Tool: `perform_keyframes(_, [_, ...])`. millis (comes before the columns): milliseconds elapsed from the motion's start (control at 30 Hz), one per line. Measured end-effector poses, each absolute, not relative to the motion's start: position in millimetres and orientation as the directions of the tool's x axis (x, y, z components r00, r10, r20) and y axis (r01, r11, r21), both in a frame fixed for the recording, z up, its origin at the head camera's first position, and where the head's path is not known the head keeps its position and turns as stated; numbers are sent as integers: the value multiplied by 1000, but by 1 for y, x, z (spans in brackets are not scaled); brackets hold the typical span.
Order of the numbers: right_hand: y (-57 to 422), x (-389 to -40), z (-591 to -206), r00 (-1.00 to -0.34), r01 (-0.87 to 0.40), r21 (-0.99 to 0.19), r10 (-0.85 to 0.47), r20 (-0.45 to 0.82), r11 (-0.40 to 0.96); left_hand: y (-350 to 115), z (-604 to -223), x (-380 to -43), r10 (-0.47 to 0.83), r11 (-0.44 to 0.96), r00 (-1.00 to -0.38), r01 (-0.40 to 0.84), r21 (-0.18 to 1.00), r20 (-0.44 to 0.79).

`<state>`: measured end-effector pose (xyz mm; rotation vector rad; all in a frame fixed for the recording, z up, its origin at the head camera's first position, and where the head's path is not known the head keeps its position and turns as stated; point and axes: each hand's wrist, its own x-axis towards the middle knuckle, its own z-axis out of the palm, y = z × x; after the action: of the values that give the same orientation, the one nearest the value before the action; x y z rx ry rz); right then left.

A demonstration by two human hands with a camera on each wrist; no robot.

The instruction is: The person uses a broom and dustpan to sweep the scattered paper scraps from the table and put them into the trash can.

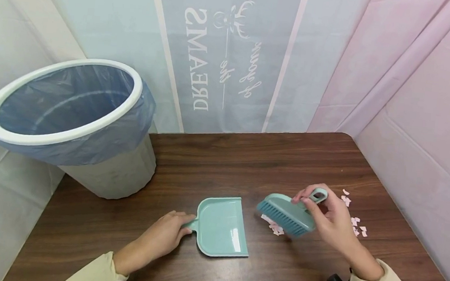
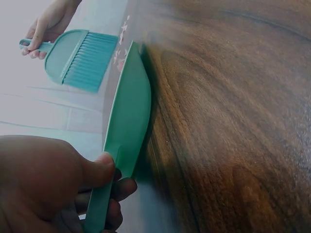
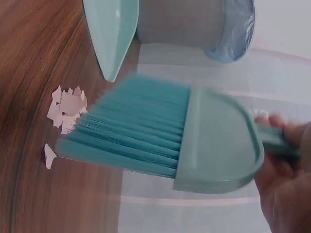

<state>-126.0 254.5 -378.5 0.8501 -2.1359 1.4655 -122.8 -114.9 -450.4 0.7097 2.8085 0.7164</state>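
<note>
A pale green dustpan [image 1: 221,226] lies on the wooden table, its wide lip facing right. My left hand [image 1: 164,236] grips the dustpan's short handle, thumb on top in the left wrist view. To the right, my right hand [image 1: 333,216] holds a matching hand brush [image 1: 289,212] by its looped handle. Its teal bristles [image 3: 131,126] look raised a little above the table in the right wrist view. Small pink paper scraps [image 3: 68,107] lie just under and beside the bristles, between brush and dustpan. More paper scraps [image 1: 357,225] are scattered beyond the right hand.
A tall grey waste bin [image 1: 116,173] with a white rim and a bluish plastic liner stands at the back left. Printed cloth [image 1: 232,60] hangs behind the table [image 1: 206,161], and pale cloth [image 1: 432,147] covers the right side.
</note>
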Motion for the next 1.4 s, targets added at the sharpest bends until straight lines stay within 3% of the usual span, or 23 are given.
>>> perform_keyframes(233, [253,-120,-390,-744,-540,-540,-66,665,646,-113,-450,-123,492,786,-870,435,439,-20])
perform_keyframes(500, [253,-121,-403,-692,-399,-293,-76,718,869,-108,-441,-120,509,804,-861,467,368,-17])
perform_keyframes(767, [247,-123,-414,-717,-407,-273,-120,686,872,-107,-438,-123,535,794,-845,501,345,-2])
perform_keyframes(1400, [186,-127,-412,-760,-549,-419,-222,611,723,-105,-434,-124,526,810,-850,490,322,-28])
